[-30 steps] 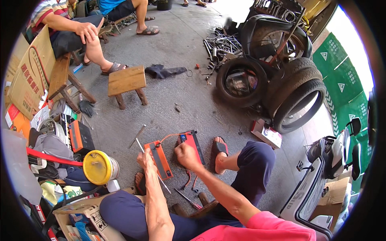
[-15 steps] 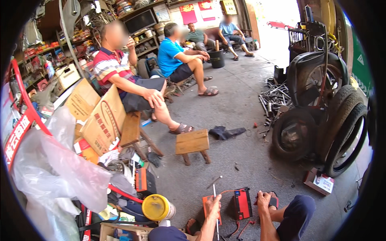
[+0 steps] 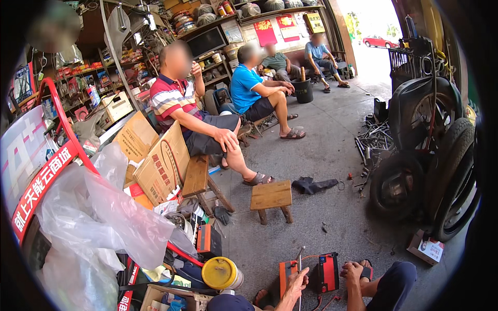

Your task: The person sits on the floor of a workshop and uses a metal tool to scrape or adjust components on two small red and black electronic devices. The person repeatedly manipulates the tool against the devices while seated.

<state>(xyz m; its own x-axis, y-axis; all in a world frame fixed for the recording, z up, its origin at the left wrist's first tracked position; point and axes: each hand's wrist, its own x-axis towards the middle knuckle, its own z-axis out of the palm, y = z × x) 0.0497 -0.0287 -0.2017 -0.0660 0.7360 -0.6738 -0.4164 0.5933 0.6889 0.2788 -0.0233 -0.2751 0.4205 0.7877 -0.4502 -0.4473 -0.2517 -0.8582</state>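
My left hand [image 3: 296, 281] is closed around a long, thin metal T-handle wrench [image 3: 299, 263], its crossbar up and its shaft running down past my fingers. Behind that hand sits an orange-and-black battery [image 3: 286, 270]. A red-and-black battery [image 3: 328, 273] stands between my two hands, and an orange wire [image 3: 310, 255] runs between the batteries. Red leads [image 3: 332, 299] lie on the floor in front. My right hand [image 3: 353, 271] is to the right of the red battery, beside my sandaled foot, with its fingers curled together. Whatever those fingers hold, if anything, is too small to see.
A yellow-lidded bucket [image 3: 219, 272] and clear plastic sheeting [image 3: 104, 207] crowd the left. Ahead stand a low wooden stool [image 3: 271, 195] and a dark cloth [image 3: 314, 185]. Tires [image 3: 456, 181], metal tools [image 3: 376, 137] and a small box [image 3: 425, 248] lie right. Several people sit farther back.
My view has turned left and up, so the scene sits farther right and the hands lower. The left hand still grips the wrench; the right hand stays curled beside the red battery.
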